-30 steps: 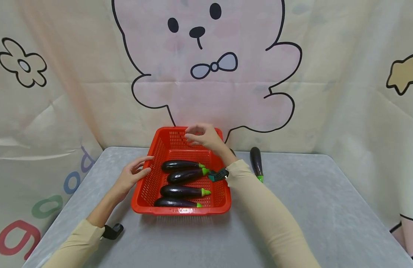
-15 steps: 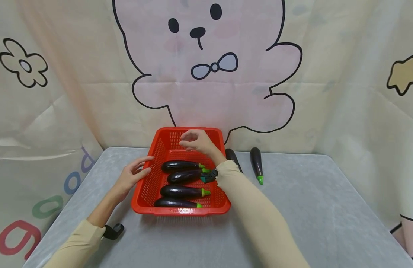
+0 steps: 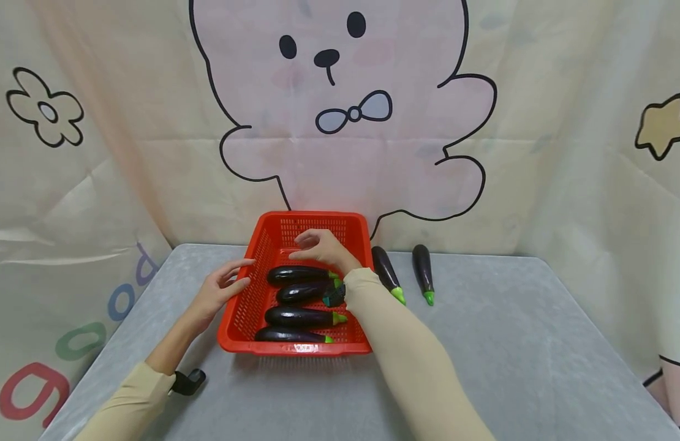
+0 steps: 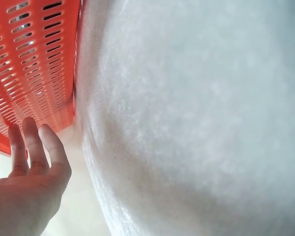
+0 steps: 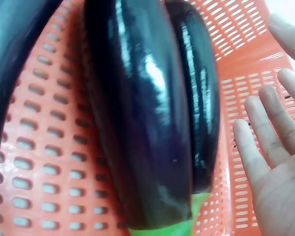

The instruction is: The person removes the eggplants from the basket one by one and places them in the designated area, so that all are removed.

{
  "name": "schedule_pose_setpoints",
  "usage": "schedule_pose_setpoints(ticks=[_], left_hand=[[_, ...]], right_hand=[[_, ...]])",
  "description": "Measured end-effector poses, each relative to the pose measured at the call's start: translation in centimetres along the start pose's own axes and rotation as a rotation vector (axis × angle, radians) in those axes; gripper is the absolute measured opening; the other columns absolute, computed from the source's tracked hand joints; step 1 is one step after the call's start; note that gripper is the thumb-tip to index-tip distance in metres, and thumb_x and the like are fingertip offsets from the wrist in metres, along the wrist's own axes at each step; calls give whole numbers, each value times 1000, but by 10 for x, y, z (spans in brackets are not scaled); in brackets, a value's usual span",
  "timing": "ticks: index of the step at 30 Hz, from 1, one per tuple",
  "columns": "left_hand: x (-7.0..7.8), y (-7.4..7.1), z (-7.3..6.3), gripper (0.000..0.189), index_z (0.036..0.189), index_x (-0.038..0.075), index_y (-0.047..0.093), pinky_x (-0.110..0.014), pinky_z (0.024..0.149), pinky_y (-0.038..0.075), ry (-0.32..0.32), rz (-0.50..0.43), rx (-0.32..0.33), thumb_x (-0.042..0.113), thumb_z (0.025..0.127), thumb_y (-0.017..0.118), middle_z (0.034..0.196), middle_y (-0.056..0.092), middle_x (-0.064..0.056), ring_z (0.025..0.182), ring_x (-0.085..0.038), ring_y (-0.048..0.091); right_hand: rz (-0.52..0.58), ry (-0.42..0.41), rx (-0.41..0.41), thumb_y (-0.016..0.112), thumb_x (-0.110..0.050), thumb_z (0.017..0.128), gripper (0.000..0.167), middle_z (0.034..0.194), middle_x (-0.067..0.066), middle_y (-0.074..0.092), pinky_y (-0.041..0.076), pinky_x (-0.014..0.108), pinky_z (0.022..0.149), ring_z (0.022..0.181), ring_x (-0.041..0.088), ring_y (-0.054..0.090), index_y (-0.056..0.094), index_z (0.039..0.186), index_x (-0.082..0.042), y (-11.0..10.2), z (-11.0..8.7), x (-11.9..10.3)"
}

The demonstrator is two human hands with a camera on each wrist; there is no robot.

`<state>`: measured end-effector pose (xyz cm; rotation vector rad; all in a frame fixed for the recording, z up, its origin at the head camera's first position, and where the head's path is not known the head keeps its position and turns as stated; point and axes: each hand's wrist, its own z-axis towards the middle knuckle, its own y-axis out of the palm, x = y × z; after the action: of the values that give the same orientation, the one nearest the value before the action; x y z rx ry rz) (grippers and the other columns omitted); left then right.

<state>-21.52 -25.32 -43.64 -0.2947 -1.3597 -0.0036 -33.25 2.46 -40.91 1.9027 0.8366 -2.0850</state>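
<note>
A red perforated basket (image 3: 340, 348) on the grey table holds several dark, glossy eggplants (image 3: 298, 316) with green stem ends, lying side by side. My left hand (image 3: 214, 290) is at the basket's left wall, fingers extended; in the left wrist view its fingertips reach the outer side, though firm contact is hard to tell. My right hand (image 3: 322, 247) hovers over the far part of the basket, just beyond the farthest eggplant (image 3: 297, 275). In the right wrist view this hand (image 5: 280, 182) has spread fingers and holds nothing. The right wrist device partly covers a stem end.
Outside the basket, to its right, lie two more eggplants: one (image 3: 385, 267) close to the basket wall, another (image 3: 423, 272) farther right. A printed curtain (image 3: 538, 184) hangs behind the table (image 3: 511, 343).
My right hand has moved left and down into the basket area, nearer the farthest eggplant. The eggplant right of the basket has come into view from behind the arm. My left hand stays put.
</note>
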Motion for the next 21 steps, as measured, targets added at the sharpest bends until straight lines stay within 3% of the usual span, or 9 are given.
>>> schedule_pose_setpoints(ticks=[7, 21], left_hand=[[-2, 2, -1, 51, 147, 5, 50, -40, 86, 56, -5, -1, 10, 20, 100, 64, 146, 50, -21, 122, -44, 56], [-3, 0, 0, 49, 147, 4, 49, -37, 85, 57, -17, -13, -5, 18, 102, 62, 146, 49, -23, 123, -47, 54]], right_hand=[[-32, 22, -56, 85, -22, 84, 60, 132, 23, 60, 54, 40, 89, 108, 29, 60, 60, 134, 0, 7, 2, 5], [-168, 13, -90, 87, -22, 83, 57, 122, 15, 66, 53, 37, 89, 107, 24, 60, 65, 132, -2, 23, 9, 14]])
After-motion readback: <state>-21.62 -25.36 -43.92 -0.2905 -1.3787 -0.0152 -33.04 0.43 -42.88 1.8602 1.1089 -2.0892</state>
